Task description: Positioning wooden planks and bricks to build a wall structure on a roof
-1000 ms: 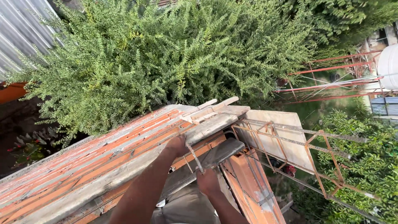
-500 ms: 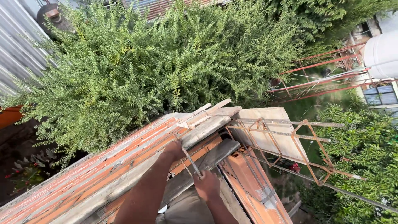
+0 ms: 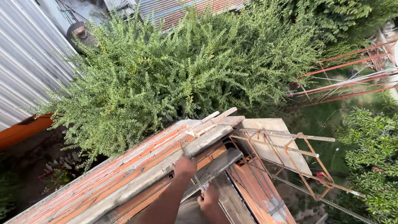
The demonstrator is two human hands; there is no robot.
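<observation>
Hands barely moved, view tipped up. Left hand [image 3: 185, 166] grips wooden plank [image 3: 207, 141]; right hand [image 3: 209, 198] closed on thin wire [image 3: 198, 182], lower middle.

Layout of the wall top, seen from above.

The left hand [image 3: 185, 165] is set on a plank [image 3: 207, 140] laid along the brick wall [image 3: 103, 182]; the right hand [image 3: 209, 198] lies nearer, just right of it, at a thin metal rod [image 3: 198, 182]. A rebar cage [image 3: 286, 153] is placed right of the plank, over a flat board [image 3: 269, 137]. A bush [image 3: 186, 79] lies beyond, with corrugated sheeting [image 3: 25, 62] to its left.
</observation>
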